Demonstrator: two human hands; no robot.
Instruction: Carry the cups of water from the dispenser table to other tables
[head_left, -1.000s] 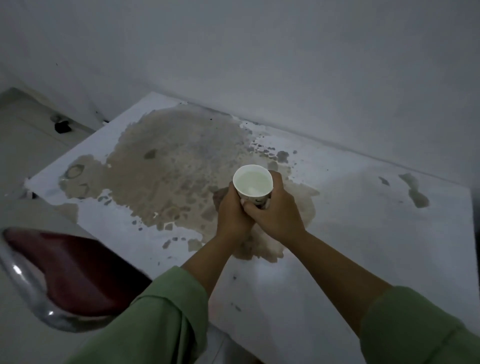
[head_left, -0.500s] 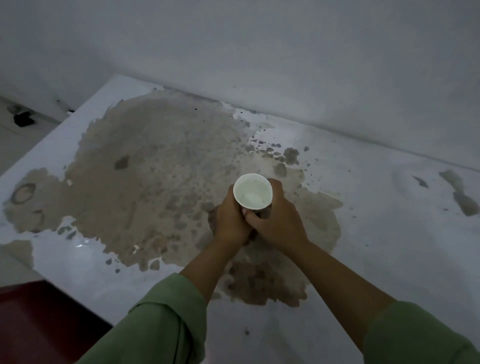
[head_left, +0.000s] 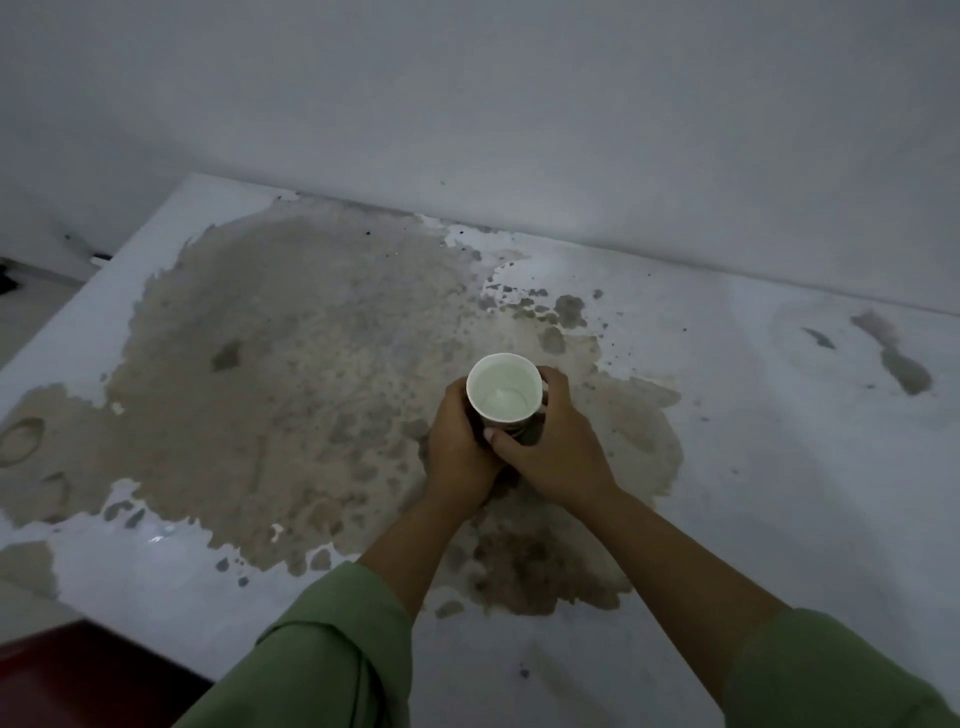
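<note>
A white paper cup (head_left: 503, 387) holding water stands upright over the middle of a white table (head_left: 779, 467) whose top has a large worn brown patch. My left hand (head_left: 460, 452) wraps the cup's left side and my right hand (head_left: 553, 447) wraps its right side, both low on the cup. The cup's base is hidden by my fingers, so I cannot tell whether it touches the table. Both sleeves are green.
A plain white wall (head_left: 519, 104) runs along the table's far edge. A dark red chair seat (head_left: 78, 675) shows at the lower left, beside the table's near corner. Floor and a small dark object (head_left: 5, 280) lie at the far left.
The view has moved closer over the table and the chair has slid out toward the lower left. The cup, held in both hands, has lowered toward the table's middle.
</note>
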